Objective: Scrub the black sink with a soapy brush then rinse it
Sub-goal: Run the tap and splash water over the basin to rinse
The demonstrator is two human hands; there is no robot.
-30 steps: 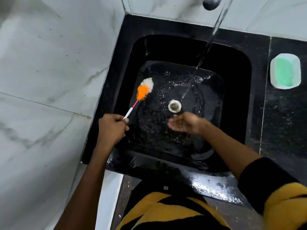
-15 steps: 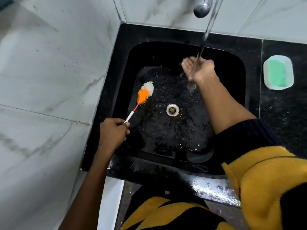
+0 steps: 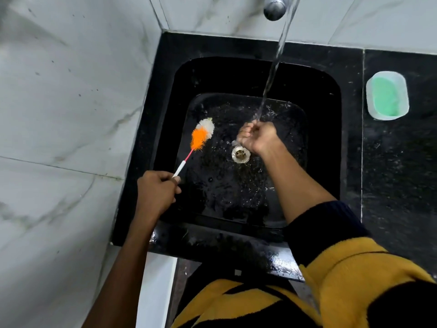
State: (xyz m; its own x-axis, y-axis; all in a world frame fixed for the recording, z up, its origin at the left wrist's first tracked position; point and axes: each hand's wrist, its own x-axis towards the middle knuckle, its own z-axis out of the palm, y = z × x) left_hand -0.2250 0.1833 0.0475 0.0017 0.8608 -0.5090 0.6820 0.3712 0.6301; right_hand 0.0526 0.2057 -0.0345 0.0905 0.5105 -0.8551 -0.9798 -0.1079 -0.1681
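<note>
Both hands work over the black sink [image 3: 326, 143]: the left hand [image 3: 157, 190] grips the brush [image 3: 201, 136], parked at the basin's left side, while the right hand [image 3: 259, 137], fingers curled loosely, has dropped from higher in the stream to above the drain [image 3: 240, 155], so rinsing seems underway.

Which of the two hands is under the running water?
The right hand, curled beneath the stream above the drain; the left hand grips the brush handle, clear of the water.
</note>
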